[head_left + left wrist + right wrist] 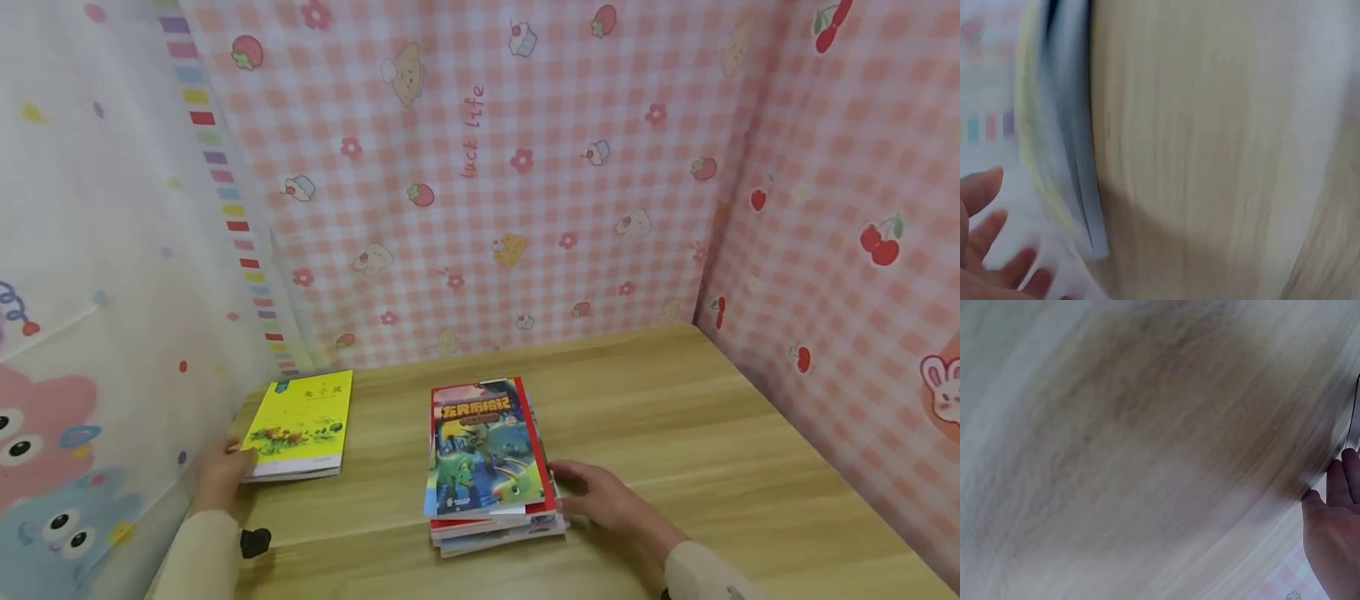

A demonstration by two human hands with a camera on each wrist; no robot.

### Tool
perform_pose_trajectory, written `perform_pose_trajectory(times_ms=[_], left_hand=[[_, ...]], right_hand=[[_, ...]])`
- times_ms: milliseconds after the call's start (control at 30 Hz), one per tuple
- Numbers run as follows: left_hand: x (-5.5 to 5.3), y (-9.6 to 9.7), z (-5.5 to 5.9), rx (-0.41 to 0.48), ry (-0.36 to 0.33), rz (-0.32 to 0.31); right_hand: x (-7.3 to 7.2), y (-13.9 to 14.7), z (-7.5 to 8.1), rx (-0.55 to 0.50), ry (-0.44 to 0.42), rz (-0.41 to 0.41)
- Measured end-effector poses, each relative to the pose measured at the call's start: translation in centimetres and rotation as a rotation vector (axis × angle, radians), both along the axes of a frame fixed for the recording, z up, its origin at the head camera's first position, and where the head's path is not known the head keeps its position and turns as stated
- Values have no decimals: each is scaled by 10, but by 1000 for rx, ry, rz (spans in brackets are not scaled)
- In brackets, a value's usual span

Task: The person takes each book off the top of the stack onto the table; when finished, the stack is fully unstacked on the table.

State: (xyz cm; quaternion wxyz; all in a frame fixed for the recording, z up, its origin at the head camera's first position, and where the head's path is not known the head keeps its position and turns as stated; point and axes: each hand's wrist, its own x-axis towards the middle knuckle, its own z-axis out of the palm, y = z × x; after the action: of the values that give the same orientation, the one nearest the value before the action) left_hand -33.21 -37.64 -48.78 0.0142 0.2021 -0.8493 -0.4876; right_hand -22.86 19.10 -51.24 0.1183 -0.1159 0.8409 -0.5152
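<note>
On the left of the table lies a small pile with a yellow book (pixel 303 425) on top. My left hand (pixel 223 471) is at its near left corner, and in the left wrist view the loosely spread fingers (pixel 985 234) are beside the pages. Nearer the middle is a stack of several books, topped by a comic-style book (pixel 483 450) with a red border and green dinosaurs. My right hand (pixel 600 496) reaches to the stack's right side, fingertips right at its edge. In the right wrist view its fingers (pixel 1338 484) are extended, with only a sliver of the stack showing.
The wood-grain table (pixel 637 400) stretches to the right of the stack. A pink checked cloth (pixel 480 192) hangs behind and along the right. White printed cloth (pixel 112 250) closes off the left side, close to my left hand.
</note>
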Motion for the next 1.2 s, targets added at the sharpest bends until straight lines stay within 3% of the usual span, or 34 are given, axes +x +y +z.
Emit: perform_pose_trajectory(times_ms=[67,133,300,433,667,800,1000,1200], left_hand=[[2,7,10,-181,-6,-19],[0,17,17,-255,5,-53],[-6,54,27,-153,88,-113],[-1,88,29,-39,127,-166],[29,162,32,242,191,-199],[52,204,32,363,153,-199],[82,245,22,393,112,-207],[104,268,10,372,111,-182]], right_hand=[[0,-1,1,-5,8,12],[0,-2,3,-8,15,19],[-2,-1,5,-8,26,5],[-4,-1,4,8,9,-12],[-1,-2,2,-12,16,1],[-3,-1,3,-13,13,4],[-5,-1,2,-2,7,-10],[-3,-3,-2,-17,15,-12]])
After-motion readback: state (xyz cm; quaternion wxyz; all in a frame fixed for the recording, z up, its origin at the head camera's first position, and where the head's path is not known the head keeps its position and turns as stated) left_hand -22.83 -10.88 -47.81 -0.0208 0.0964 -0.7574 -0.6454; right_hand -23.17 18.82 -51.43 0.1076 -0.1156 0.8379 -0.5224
